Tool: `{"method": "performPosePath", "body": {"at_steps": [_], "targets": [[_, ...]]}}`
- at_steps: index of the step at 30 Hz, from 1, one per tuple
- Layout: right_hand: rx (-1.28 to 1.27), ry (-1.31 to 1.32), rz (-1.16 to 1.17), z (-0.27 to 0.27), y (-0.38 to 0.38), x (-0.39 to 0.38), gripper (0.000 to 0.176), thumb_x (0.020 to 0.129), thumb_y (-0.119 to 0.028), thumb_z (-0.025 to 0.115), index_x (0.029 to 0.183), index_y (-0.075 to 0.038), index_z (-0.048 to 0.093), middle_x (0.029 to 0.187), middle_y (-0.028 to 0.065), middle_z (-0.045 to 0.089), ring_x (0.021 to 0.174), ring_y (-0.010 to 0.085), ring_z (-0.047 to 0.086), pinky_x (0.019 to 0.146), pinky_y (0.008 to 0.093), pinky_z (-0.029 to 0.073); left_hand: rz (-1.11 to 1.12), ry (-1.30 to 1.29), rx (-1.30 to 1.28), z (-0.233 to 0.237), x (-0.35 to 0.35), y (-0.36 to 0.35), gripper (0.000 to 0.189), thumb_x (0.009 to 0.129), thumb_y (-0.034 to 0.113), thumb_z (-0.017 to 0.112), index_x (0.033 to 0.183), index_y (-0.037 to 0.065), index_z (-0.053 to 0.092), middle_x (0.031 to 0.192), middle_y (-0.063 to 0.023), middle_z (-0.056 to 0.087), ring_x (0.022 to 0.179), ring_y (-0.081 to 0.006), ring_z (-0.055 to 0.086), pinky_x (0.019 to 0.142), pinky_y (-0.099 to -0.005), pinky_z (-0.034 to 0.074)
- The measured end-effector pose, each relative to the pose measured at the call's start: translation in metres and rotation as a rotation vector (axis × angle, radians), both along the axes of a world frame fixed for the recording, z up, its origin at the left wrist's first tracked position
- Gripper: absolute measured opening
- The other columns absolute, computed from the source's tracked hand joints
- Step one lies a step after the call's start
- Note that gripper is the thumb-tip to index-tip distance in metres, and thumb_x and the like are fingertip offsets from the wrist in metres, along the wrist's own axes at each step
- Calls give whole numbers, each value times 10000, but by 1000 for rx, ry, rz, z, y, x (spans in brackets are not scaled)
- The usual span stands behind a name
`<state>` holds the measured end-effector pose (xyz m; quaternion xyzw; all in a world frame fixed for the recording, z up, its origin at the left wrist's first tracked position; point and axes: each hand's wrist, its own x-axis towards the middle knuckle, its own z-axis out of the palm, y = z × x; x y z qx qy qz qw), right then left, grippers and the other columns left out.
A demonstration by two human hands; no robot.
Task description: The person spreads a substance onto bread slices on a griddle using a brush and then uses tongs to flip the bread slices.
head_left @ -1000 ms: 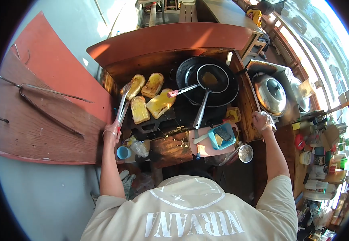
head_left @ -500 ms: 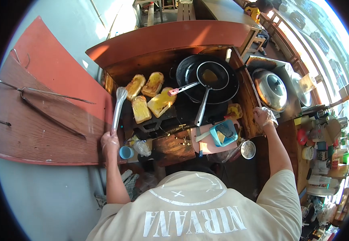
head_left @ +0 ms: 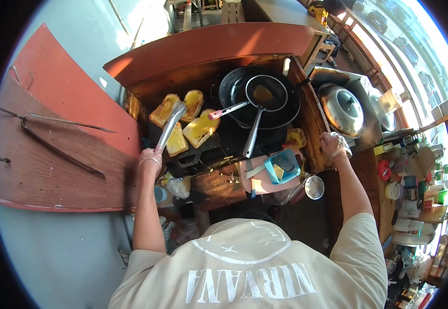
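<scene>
My left hand [head_left: 150, 160], in a thin clear glove, grips metal tongs [head_left: 170, 126] whose tips reach over the toast on the dark griddle [head_left: 198, 154]. Several buttered toast slices [head_left: 199, 131] lie there, golden and browned. My right hand [head_left: 333, 143], also gloved, rests on the wooden counter edge beside a steel lidded pot [head_left: 341, 109]; what its fingers hold, if anything, is unclear. Between the hands a small pan [head_left: 266, 95] sits inside a large black wok [head_left: 259, 98].
A blue tub [head_left: 281, 168] with a spreader lies on a pink board [head_left: 265, 186]. A small steel bowl [head_left: 314, 187] sits below it. A wooden flap [head_left: 44, 154] with wire tongs is to the left. Jars and containers [head_left: 409, 190] crowd the right shelf.
My left hand pulled the tongs off the toast toward the left, then swung them back right so the tips are over the slices again. My right hand stayed at the counter edge.
</scene>
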<state>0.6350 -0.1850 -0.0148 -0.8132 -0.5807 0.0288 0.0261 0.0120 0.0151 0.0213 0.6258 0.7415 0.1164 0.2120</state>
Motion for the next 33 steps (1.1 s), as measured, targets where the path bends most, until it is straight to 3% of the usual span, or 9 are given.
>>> {"method": "performPosePath", "body": {"at_steps": [6, 11, 15, 17, 21, 23, 26, 32, 33], "targets": [[43, 16, 31, -3, 0, 2, 164, 905, -261, 624, 1022, -175, 701, 949, 139, 716, 926, 355, 686, 831, 487, 540, -49, -129, -81, -50, -6, 22, 521, 992, 470, 541, 1011, -19, 723, 995, -292, 687, 981, -461, 655, 846, -503, 491], [58, 49, -1, -5, -1, 2, 158, 907, -261, 623, 1017, -175, 698, 942, 143, 715, 919, 359, 684, 822, 492, 536, 27, -175, -108, -70, -13, 22, 516, 980, 458, 561, 856, -15, 726, 897, -301, 679, 911, -450, 661, 815, -500, 492], [103, 54, 49, -13, 0, 9, 157, 906, -256, 622, 1017, -171, 694, 935, 143, 716, 912, 362, 684, 812, 493, 536, 64, -209, -135, -39, -29, -3, 524, 972, 470, 572, 845, -19, 713, 843, -297, 673, 850, -462, 651, 783, -507, 490], [103, 63, 37, -10, -2, 6, 151, 903, -255, 625, 1015, -179, 693, 931, 139, 717, 905, 364, 685, 805, 494, 535, 102, -271, 116, -47, -59, -19, 473, 990, 466, 603, 747, 61, 605, 522, -19, 474, 410, -134, 408, 401, -343, 300], [87, 88, -3, -15, -1, 11, 149, 902, -259, 621, 1015, -193, 692, 935, 135, 719, 904, 366, 685, 803, 497, 533, 183, -94, 215, -45, -94, -58, 484, 990, 465, 606, 737, 53, 593, 523, -24, 471, 415, -140, 422, 406, -328, 320], [124, 103, 20, -21, -1, 14, 153, 901, -262, 615, 1022, -207, 692, 935, 133, 719, 901, 366, 685, 805, 497, 533, 368, -170, 75, -66, -112, -64, 506, 992, 496, 588, 752, 50, 605, 525, -30, 485, 408, -149, 437, 390, -314, 324], [97, 115, -10, -17, -2, 11, 164, 901, -263, 610, 1033, -206, 691, 942, 130, 720, 908, 365, 685, 808, 497, 533, 527, -442, -89, -37, -84, -81, 522, 987, 536, 573, 782, 58, 624, 517, -24, 490, 378, -146, 432, 350, -304, 297], [65, 163, -17, -20, -1, 15, 179, 920, -271, 606, 1072, -212, 679, 983, 136, 718, 946, 360, 682, 834, 492, 532, 425, -735, -219, -58, -87, -47, 531, 970, 573, 580, 839, 64, 653, 495, -13, 479, 346, -118, 413, 312, -280, 251], [38, 167, -32, -18, -1, 13, 187, 924, -274, 605, 1087, -215, 675, 994, 137, 717, 954, 360, 680, 844, 491, 531, 428, -662, -239, -49, -75, -37, 528, 975, 572, 574, 857, 65, 660, 503, -10, 485, 351, -113, 413, 315, -278, 258]]}}
